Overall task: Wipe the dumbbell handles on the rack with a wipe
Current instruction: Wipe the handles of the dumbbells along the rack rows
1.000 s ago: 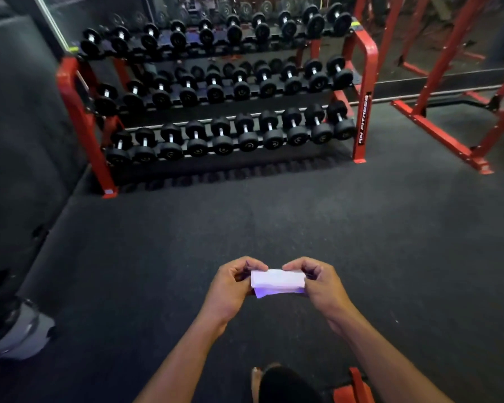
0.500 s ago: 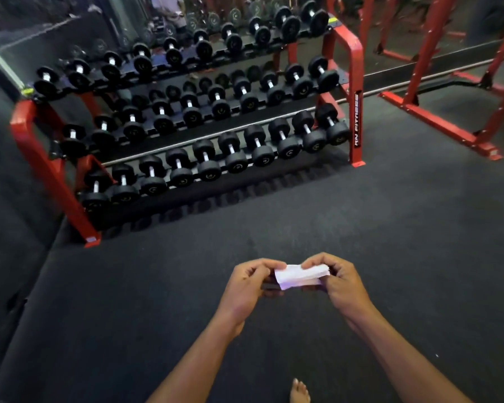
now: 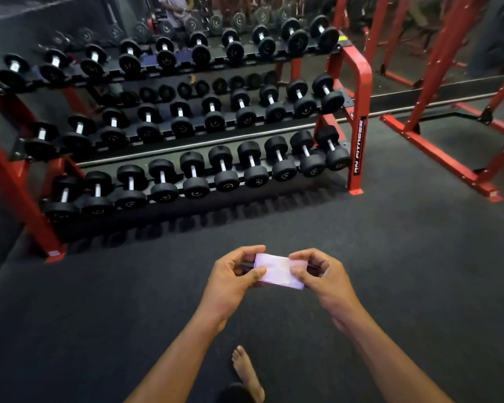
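Observation:
A folded white wipe (image 3: 277, 270) is held between both hands in front of me, low in the head view. My left hand (image 3: 234, 279) pinches its left end and my right hand (image 3: 320, 274) pinches its right end. Ahead stands a red three-tier rack (image 3: 361, 91) filled with several black dumbbells (image 3: 252, 167) with short silver handles (image 3: 251, 160). Both hands are well short of the rack, over the dark floor.
A red steel frame (image 3: 437, 152) stands on the floor to the right of the rack. A mirror wall (image 3: 274, 7) runs behind the rack. My bare foot (image 3: 246, 370) is on the dark rubber floor (image 3: 390, 271) below my hands.
The view has come closer to the rack, which now fills more of the frame. The wipe, still pinched by both hands, now shows a broader face between them.

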